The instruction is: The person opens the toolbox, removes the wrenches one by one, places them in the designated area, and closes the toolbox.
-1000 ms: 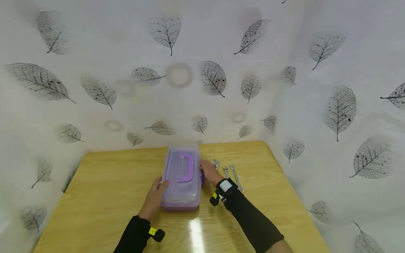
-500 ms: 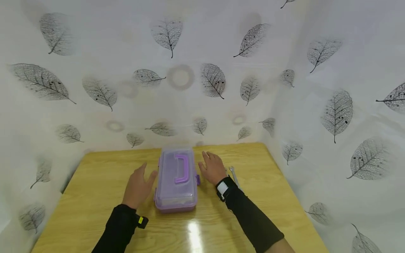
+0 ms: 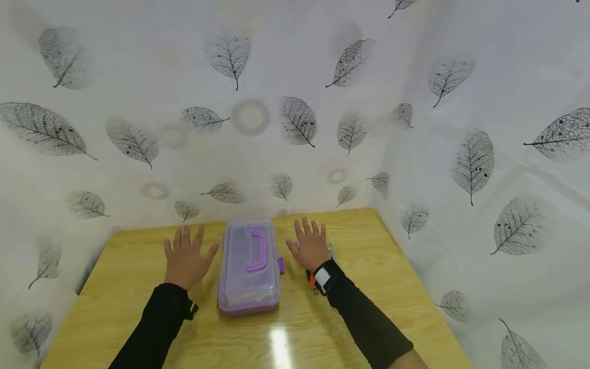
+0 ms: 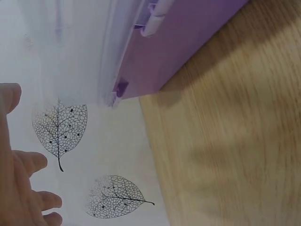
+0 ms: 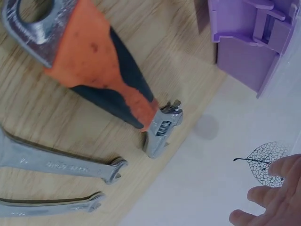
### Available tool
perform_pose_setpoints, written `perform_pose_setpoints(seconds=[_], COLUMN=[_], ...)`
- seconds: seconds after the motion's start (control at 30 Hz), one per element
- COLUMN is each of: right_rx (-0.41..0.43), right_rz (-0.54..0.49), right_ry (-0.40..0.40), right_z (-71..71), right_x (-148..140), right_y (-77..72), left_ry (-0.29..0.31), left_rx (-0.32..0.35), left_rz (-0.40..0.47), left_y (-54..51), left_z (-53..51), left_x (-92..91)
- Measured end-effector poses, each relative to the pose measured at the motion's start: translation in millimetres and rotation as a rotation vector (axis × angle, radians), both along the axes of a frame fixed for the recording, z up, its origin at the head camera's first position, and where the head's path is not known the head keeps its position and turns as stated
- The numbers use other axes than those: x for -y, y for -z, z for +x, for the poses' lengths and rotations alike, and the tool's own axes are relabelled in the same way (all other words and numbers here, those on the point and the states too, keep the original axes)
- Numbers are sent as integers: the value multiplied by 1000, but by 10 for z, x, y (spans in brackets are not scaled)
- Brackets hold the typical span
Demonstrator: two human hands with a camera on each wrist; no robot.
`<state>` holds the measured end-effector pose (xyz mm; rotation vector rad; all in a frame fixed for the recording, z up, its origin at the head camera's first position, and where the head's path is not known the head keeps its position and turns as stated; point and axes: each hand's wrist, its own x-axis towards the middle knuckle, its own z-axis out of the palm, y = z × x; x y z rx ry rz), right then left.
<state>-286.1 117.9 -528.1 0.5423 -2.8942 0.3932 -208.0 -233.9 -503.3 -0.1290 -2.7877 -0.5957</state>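
Observation:
A purple toolbox (image 3: 244, 261) with a see-through lid and a purple handle (image 3: 262, 249) stands closed on the table. To its left, my left hand (image 3: 186, 261) has its fingers spread and touches nothing. On the other side, my right hand (image 3: 311, 248) is also spread, apart from the box. Below that hand lies an adjustable wrench (image 5: 99, 61) with an orange and black grip. Two metal open-end wrenches, one broader (image 5: 61, 162) and one slimmer (image 5: 51, 205), lie beside it in the right wrist view. In the head view my right hand and wrist largely cover these tools.
The wooden table (image 3: 369, 307) ends at a white cloth (image 3: 258, 154) printed with leaves, hung behind and along both sides. A purple latch (image 3: 281, 265) juts from the box's right side.
Both hands have let go of the toolbox and drawn away, the left hand moving left. Their fingers have spread. The box appears slightly farther left in view, as the head view also shifts.

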Motion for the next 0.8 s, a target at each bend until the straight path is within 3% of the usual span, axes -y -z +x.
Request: perform_pose_setpoints(seconds=[0.17,0.33,0.67,0.8], right_rx=[-13,-39,-48,-75], right_rz=[11,13,54,51], right_ry=[-7,0,13,5], right_z=[51,51,-31,-36], right_x=[57,75,71,72], right_y=[-59,-42,12,3], left_ry=[-8,-16,-10,-16], left_rx=[29,8,-81,-86], left_rz=[16,16,6,-5], left_y=[-6,-48,-83,-120], left_z=[29,29,-81,-121], left_x=[-14,-15,14,15])
